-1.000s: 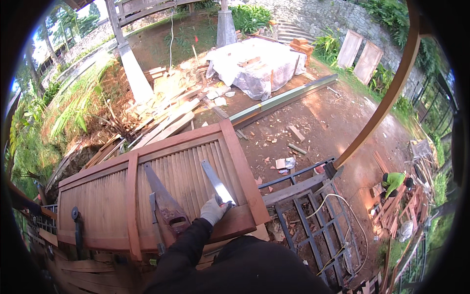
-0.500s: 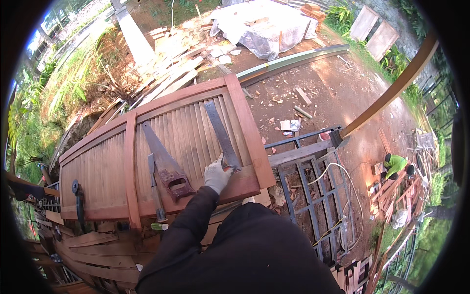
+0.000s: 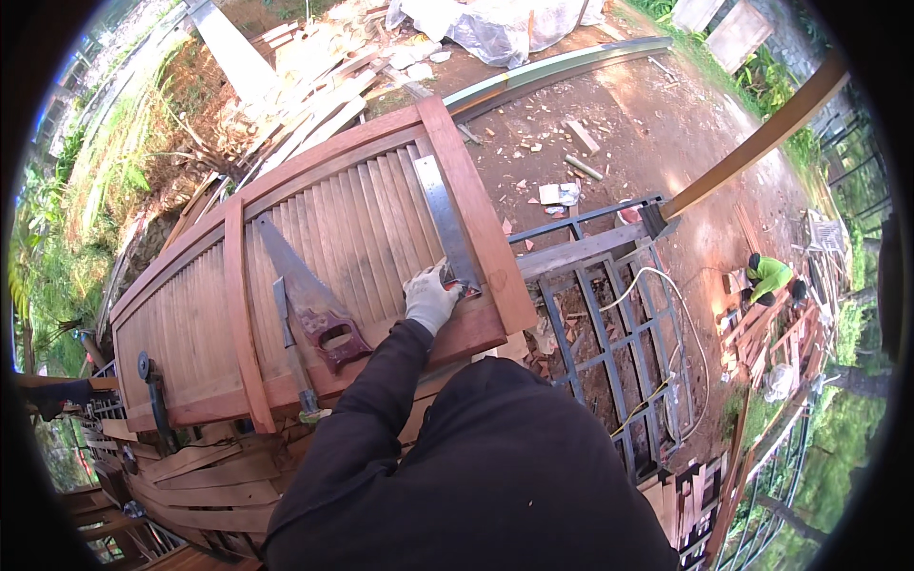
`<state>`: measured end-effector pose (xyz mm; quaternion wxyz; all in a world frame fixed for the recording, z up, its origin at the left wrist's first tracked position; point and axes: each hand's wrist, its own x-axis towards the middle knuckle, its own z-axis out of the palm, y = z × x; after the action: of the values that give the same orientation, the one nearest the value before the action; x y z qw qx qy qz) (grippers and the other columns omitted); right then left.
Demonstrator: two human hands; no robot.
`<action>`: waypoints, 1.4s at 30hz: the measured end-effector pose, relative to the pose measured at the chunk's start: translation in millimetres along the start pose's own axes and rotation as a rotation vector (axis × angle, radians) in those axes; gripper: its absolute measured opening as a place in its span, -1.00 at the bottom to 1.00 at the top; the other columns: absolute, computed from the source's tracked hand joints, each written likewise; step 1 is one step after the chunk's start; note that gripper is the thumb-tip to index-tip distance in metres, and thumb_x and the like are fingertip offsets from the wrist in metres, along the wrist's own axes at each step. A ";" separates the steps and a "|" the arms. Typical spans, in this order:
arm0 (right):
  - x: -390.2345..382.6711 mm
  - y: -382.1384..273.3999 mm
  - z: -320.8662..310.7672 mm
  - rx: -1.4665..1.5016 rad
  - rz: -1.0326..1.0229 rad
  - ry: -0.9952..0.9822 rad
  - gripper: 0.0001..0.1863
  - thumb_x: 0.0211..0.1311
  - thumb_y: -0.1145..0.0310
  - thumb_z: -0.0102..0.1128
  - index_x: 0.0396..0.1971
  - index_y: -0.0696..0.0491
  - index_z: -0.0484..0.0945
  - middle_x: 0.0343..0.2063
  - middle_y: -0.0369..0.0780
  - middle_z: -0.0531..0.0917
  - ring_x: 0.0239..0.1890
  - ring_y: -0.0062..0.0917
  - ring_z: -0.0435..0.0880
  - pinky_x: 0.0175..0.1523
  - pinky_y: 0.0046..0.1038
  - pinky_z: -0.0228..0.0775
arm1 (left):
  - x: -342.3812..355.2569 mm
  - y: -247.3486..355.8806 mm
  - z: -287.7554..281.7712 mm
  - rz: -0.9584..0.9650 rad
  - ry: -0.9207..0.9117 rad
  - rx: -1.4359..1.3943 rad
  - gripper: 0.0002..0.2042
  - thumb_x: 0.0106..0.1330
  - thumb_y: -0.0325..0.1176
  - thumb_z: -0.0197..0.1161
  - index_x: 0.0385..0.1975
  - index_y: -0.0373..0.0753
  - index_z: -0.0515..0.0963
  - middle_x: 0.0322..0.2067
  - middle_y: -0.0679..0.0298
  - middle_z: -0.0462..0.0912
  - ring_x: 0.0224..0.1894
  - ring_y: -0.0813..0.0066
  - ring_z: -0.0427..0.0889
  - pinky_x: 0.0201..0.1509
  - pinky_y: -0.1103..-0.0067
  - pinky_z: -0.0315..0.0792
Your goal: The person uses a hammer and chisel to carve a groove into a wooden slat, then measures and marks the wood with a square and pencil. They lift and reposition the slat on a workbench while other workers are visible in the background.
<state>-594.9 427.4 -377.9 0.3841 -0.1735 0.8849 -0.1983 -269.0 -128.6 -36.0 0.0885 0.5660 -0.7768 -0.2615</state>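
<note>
flat shiny metal blade (image 3: 443,211), now closer to reddish wooden stile (image 3: 478,217)

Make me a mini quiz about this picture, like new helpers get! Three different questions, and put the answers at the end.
1. Pick one. Where is the left hand touching the long flat metal tool?
A) at its far end
B) at its middle
C) at its near end

2. True or false? The handsaw lies on the slatted wooden panel.

3. Fill the gap: the other person, far off on the right side, wears a bright ____ top.

Key: 1. C, at its near end. 2. True. 3. Green.
</note>
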 end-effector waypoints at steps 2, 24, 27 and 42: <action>-1.4 4.8 0.7 0.005 0.000 -0.003 -0.73 0.26 0.20 0.20 -0.23 0.05 0.74 -0.28 -0.17 0.79 -0.15 -0.37 0.77 -0.01 -0.34 0.55 | -3.1 4.2 -2.1 0.005 -0.003 0.021 -0.35 0.17 -0.02 0.37 0.28 -0.10 0.47 0.06 0.16 0.65 0.19 0.16 0.54 0.29 0.19 0.26; -17.8 7.2 -10.1 -0.022 0.055 -0.009 -0.77 0.20 0.25 0.30 -0.20 -0.01 0.75 -0.27 -0.22 0.80 -0.15 -0.47 0.78 0.01 -0.40 0.55 | -9.9 29.2 -4.5 -0.091 -0.042 0.052 -0.54 0.22 0.04 0.30 0.04 -0.08 0.62 -0.04 0.17 0.70 0.10 0.14 0.60 0.24 0.17 0.28; -19.6 5.1 -8.3 0.003 0.041 0.019 -0.79 0.21 0.27 0.29 -0.21 0.01 0.75 -0.28 -0.23 0.80 -0.17 -0.48 0.77 0.01 -0.42 0.54 | 5.2 34.8 -18.5 -0.215 -0.139 -0.039 -0.65 0.25 0.02 0.31 -0.14 -0.08 0.66 -0.15 0.20 0.76 0.02 0.18 0.67 0.20 0.21 0.31; -30.8 -3.6 -9.0 0.147 0.101 0.009 -0.81 0.21 0.34 0.28 -0.24 0.10 0.73 -0.36 -0.25 0.79 -0.26 -0.56 0.74 -0.06 -0.44 0.53 | 20.9 8.8 11.2 -0.212 -0.067 -0.328 -0.76 0.22 -0.22 0.36 -0.22 -0.22 0.67 -0.29 0.13 0.76 -0.18 0.25 0.74 -0.05 0.40 0.54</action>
<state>-581.3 440.4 -351.7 0.4015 -0.0989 0.8772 -0.2439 -288.4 -142.6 -44.4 0.1256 0.6135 -0.6623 -0.4113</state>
